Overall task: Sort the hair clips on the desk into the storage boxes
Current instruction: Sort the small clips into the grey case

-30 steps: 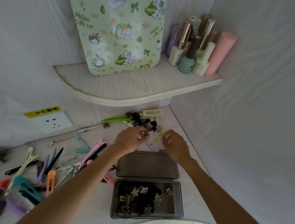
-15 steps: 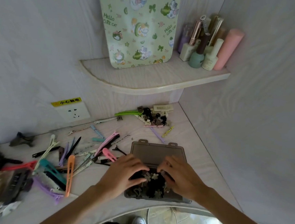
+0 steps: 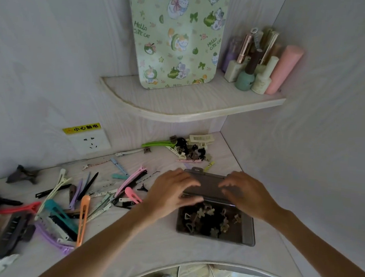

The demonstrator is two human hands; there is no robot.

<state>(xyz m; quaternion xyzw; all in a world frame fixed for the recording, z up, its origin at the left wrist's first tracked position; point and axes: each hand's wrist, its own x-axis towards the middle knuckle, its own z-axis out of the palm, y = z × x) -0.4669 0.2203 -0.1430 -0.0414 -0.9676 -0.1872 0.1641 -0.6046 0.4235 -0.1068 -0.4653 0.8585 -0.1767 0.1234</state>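
The desk (image 3: 159,246) is pale wood-grain laminate, matt. The storage box (image 3: 248,234) looks like smoky translucent plastic with a slight sheen. The long hair clips (image 3: 83,218) seem smooth, glossy plastic; the corner shelf (image 3: 179,109) shares the desk's grain.

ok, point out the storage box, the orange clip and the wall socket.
storage box (image 3: 248,237): head view, bare right wall of the tray.
orange clip (image 3: 82,220): head view, middle of its long body.
wall socket (image 3: 89,142): head view, centre of the white faceplate.
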